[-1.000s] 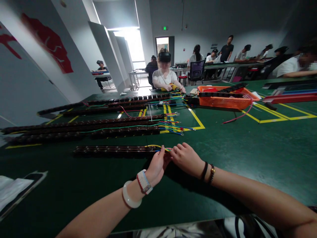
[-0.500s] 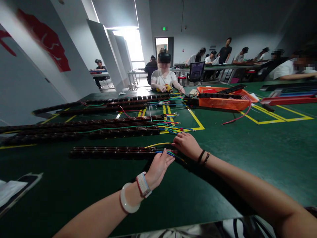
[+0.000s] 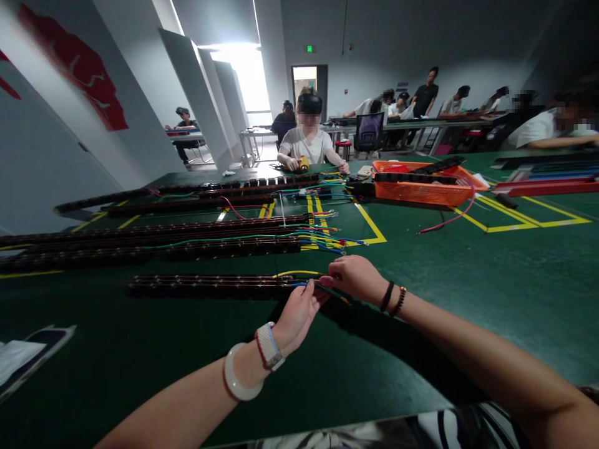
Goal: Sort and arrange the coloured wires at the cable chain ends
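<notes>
Directly ahead on the green table lies a long black cable chain with wires running through it. From its right end come a yellow wire and blue and green wires. My left hand, wearing a watch and a white bangle, is closed round the blue and green wires, thumb on top. My right hand is pinched at the end of the yellow wire, its fingertips touching those of my left. The exact grip of the right fingers is partly hidden.
More black cable chains with loose coloured wire ends lie behind. An orange basket holds chain pieces at the back right, near a red wire. A co-worker with a yellow tool sits opposite. A clipboard-like thing lies at left.
My right hand has shifted slightly down and right, closer against the left fingers. The left hand stays nearly in place on the wires. The co-worker's yellow tool has moved left.
</notes>
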`<state>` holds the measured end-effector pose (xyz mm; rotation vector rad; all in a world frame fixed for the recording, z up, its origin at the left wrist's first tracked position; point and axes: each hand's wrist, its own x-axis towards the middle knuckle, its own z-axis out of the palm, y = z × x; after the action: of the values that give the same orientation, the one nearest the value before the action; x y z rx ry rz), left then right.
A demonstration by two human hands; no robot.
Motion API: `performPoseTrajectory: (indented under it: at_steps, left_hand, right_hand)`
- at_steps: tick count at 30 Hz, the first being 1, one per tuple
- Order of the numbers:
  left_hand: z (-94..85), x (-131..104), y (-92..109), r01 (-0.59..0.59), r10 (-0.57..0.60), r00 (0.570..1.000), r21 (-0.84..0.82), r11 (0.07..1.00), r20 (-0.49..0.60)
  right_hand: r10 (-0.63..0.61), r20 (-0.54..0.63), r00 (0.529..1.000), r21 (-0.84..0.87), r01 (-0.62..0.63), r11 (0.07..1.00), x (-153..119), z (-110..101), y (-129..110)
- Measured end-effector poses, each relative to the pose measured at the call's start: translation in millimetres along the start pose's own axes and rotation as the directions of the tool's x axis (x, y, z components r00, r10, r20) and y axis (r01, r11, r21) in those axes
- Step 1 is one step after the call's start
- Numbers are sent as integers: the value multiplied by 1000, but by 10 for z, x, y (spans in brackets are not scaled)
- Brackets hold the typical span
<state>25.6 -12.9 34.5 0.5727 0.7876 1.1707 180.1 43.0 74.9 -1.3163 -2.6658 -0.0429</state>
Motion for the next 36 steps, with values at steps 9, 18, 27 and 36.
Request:
performPoseTrajectory:
  at_steps: [9,18,27,36]
  left_hand:
    - [52,-33,37,-1,1,1000,-23,1000,-19]
    - [73,-63,48,-8,14,999,148,989,-38]
    - [33,-23,15,-3,5,1000,89,996,-28]
    - [41,-41,33,-13,13,1000,70,997,10]
  right_hand:
    - [-97,168,981,-103,116,988,-45,-66,-110]
    - [-28,22,999,-38,29,999,67,102,78]
    - [-43,-7,999,-71,42,997,80,221,87]
    - [11,71,997,-63,-7,998,-19,-166,-84]
